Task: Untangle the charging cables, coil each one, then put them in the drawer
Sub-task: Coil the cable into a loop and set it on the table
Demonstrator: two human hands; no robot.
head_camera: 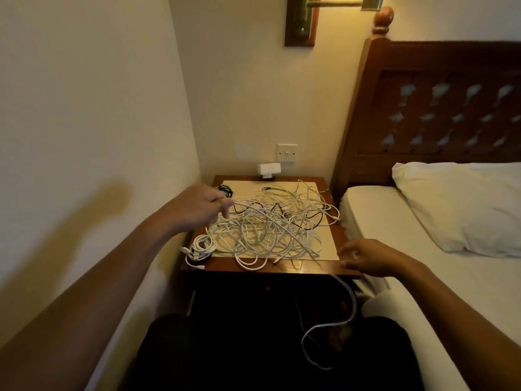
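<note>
- Our left hand [203, 207] pinches one pale strand [248, 206] at the far-left edge of the cable tangle [276, 227], which sprawls over the surface [318, 266].
- We judge it best to draw that strand out slowly, lifting loops off it rather than tugging.
- Our right hand [363, 256] hovers, blurred, at the near-right corner; a white cable [349, 300] dangles below, and we cannot tell whether the fingers hold it.
- The drawer is lost in shadow beneath.

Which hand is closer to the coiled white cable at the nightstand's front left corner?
Left. The left hand, pinching a tangled cable, is just beyond the coiled cable; the right hand is at the front right corner.
</note>
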